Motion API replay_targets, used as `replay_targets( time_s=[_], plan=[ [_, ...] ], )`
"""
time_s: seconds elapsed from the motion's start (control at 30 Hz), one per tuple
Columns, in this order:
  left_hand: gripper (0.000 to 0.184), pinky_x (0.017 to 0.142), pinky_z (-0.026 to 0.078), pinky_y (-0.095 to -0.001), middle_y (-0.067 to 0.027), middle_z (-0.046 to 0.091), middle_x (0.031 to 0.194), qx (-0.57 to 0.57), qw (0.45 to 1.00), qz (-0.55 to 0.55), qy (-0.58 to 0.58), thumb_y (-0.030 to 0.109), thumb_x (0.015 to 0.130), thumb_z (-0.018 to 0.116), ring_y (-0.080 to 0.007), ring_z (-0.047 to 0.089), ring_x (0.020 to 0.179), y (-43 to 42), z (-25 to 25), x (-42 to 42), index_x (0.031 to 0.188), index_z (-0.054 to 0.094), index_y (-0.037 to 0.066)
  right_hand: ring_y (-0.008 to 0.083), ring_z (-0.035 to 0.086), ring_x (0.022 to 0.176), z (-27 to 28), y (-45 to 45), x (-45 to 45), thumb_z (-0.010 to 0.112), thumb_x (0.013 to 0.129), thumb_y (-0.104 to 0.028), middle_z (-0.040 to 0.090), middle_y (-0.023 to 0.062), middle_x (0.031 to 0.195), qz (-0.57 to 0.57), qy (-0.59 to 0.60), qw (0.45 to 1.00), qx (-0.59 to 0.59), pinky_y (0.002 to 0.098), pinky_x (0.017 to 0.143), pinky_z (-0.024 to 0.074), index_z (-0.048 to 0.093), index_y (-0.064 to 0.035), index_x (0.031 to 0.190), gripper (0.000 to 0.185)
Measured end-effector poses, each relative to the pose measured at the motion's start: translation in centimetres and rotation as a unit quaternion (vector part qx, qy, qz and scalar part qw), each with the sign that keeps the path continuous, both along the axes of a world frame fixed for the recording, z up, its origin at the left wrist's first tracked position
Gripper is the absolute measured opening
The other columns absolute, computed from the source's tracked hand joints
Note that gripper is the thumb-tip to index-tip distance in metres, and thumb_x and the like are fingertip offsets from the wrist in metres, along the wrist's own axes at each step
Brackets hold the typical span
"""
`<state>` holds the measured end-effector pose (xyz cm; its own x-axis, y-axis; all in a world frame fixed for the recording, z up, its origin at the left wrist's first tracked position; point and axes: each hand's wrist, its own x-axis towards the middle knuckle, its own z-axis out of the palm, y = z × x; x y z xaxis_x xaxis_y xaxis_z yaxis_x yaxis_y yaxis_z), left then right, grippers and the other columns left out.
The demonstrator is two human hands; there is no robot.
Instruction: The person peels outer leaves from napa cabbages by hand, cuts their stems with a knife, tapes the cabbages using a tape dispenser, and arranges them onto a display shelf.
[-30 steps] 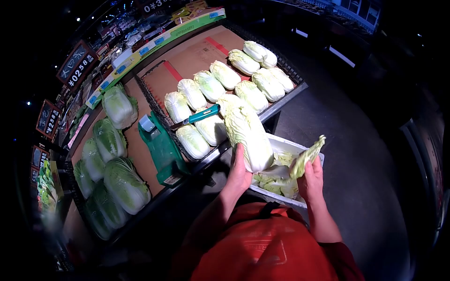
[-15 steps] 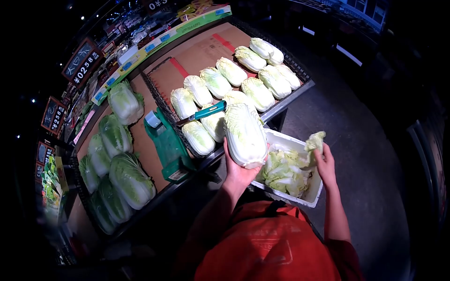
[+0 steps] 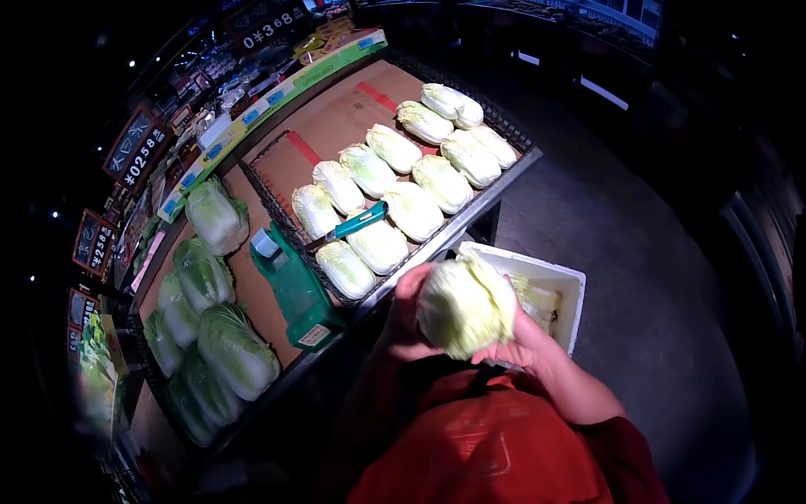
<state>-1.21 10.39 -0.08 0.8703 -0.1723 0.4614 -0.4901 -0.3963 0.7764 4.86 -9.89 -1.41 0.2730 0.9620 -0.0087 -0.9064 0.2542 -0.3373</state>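
Note:
A pale napa cabbage (image 3: 462, 311) is held between both hands, its rounded leafy end turned up towards me. My left hand (image 3: 410, 315) wraps round its left side, and my right hand (image 3: 531, 343) grips its lower right side. Below and behind the cabbage, a white foam box (image 3: 573, 294) holds loose leaves (image 3: 537, 301), partly hidden by my right hand and the cabbage. Nearest on the display, a knife with a teal handle (image 3: 363, 220) lies across trimmed cabbages (image 3: 378, 245).
Several trimmed cabbages (image 3: 442, 183) lie on the cardboard-lined display. Greener cabbages (image 3: 238, 351) are at the left. Between the groups stands a green tape or bag dispenser (image 3: 294, 290). Price signs (image 3: 137, 149) stand along the back left.
The right hand has left the box and the leaf it held, and now grips the cabbage. The cabbage has turned from lengthwise to end-up and come closer to me.

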Motion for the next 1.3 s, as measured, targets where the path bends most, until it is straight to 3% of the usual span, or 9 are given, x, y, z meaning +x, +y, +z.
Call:
replay_targets(
  time_s=[0.03, 0.13, 0.3, 0.4, 0.53, 0.67, 0.97, 1.17, 1.3],
  plan=[
    [0.088, 0.103, 0.025, -0.0470, -0.0112, 0.047, 0.130, 0.132, 0.986, -0.013, -0.097, 0.027, 0.056, 0.083, -0.0304, 0.042, 0.121, -0.3, 3.0, -0.1, 0.129, 0.038, 0.007, 0.0276, 0.058, 0.107, 0.4, 1.0, 0.0, 0.021, 0.082, -0.075, 0.051, 0.0142, 0.128, -0.043, 0.087, 0.987, -0.130, 0.0412, 0.090, 0.0487, 0.034, -0.0076, 0.137, 0.088],
    [0.079, 0.103, 0.019, -0.0517, -0.0147, 0.045, 0.132, 0.266, 0.956, -0.036, -0.113, 0.020, 0.061, 0.078, -0.0320, 0.036, 0.126, -1.0, 2.6, -1.1, 0.129, 0.039, 0.009, 0.0286, 0.055, 0.110, -0.3, -0.2, -0.7, 0.040, 0.085, -0.064, 0.052, 0.0161, 0.126, -0.082, 0.107, 0.985, -0.106, 0.0444, 0.096, 0.0436, 0.040, -0.0051, 0.134, 0.077],
    [0.081, 0.105, 0.025, -0.0456, -0.0195, 0.026, 0.140, -0.060, 0.989, 0.090, 0.097, 0.011, 0.069, 0.068, -0.0340, 0.030, 0.129, -1.9, -0.5, -0.9, 0.137, 0.025, 0.006, 0.0290, 0.055, 0.111, -1.3, -1.1, -0.6, 0.059, 0.085, -0.037, 0.055, 0.0185, 0.122, -0.138, 0.137, 0.978, -0.081, 0.0444, 0.095, 0.0444, 0.043, -0.0018, 0.131, 0.060],
    [0.070, 0.106, 0.028, -0.0370, -0.0127, 0.028, 0.142, -0.491, 0.808, 0.001, 0.327, 0.030, 0.087, 0.058, -0.0284, 0.033, 0.128, -2.0, -2.0, -1.3, 0.141, 0.019, 0.006, 0.0298, 0.053, 0.113, -1.3, -1.6, 0.1, 0.066, 0.075, -0.039, 0.050, 0.0174, 0.127, -0.206, 0.001, 0.972, -0.113, 0.0430, 0.097, 0.0426, 0.037, -0.0051, 0.135, 0.074],
    [0.078, 0.104, 0.031, -0.0323, -0.0093, 0.037, 0.136, -0.562, 0.746, -0.122, 0.337, 0.037, 0.084, 0.064, -0.0212, 0.039, 0.123, -5.5, -2.9, -1.3, 0.140, 0.021, 0.004, 0.0274, 0.042, 0.121, 0.2, -2.0, 0.7, 0.074, 0.067, -0.033, 0.038, 0.0143, 0.134, -0.298, -0.219, 0.921, -0.124, 0.0395, 0.101, 0.0358, 0.022, -0.0099, 0.141, 0.093],
    [0.098, 0.102, 0.034, -0.0337, -0.0107, 0.043, 0.128, -0.410, 0.804, -0.170, 0.396, 0.031, 0.065, 0.083, -0.0196, 0.041, 0.121, -4.8, -0.9, -0.6, 0.138, 0.024, 0.001, 0.0265, 0.034, 0.127, 0.6, -2.3, 0.9, 0.076, 0.062, -0.028, 0.034, 0.0135, 0.137, -0.314, -0.352, 0.875, -0.112, 0.0378, 0.106, 0.0264, 0.020, -0.0099, 0.142, 0.100],
    [0.091, 0.098, 0.038, -0.0333, -0.0094, 0.048, 0.123, -0.309, 0.898, -0.090, 0.300, 0.019, 0.062, 0.077, -0.0171, 0.047, 0.113, -3.1, -1.6, -1.6, 0.136, 0.027, 0.001, 0.0251, 0.029, 0.131, 1.3, -2.6, 1.0, 0.080, 0.058, -0.029, 0.030, 0.0127, 0.140, -0.235, -0.477, 0.825, -0.191, 0.0365, 0.108, 0.0207, 0.013, -0.0101, 0.145, 0.111],
    [0.087, 0.097, 0.040, -0.0352, -0.0106, 0.050, 0.121, -0.530, 0.746, -0.143, 0.378, 0.020, 0.063, 0.068, -0.0206, 0.052, 0.111, -1.8, -2.0, -4.0, 0.137, 0.025, 0.004, 0.0237, 0.032, 0.128, 1.6, 0.6, -0.2, 0.080, 0.059, -0.021, 0.034, 0.0132, 0.136, -0.203, -0.412, 0.874, -0.158, 0.0351, 0.106, 0.0251, 0.016, -0.0101, 0.144, 0.107],
    [0.097, 0.104, 0.033, -0.0373, -0.0109, 0.040, 0.132, -0.508, 0.792, -0.085, 0.328, 0.026, 0.063, 0.070, -0.0224, 0.041, 0.123, -0.3, -1.7, -4.7, 0.141, 0.016, 0.008, 0.0248, 0.039, 0.123, 2.2, 3.6, -1.3, 0.082, 0.059, -0.021, 0.038, 0.0138, 0.133, -0.241, -0.417, 0.854, -0.196, 0.0355, 0.103, 0.0310, 0.020, -0.0066, 0.142, 0.104]
  ],
)
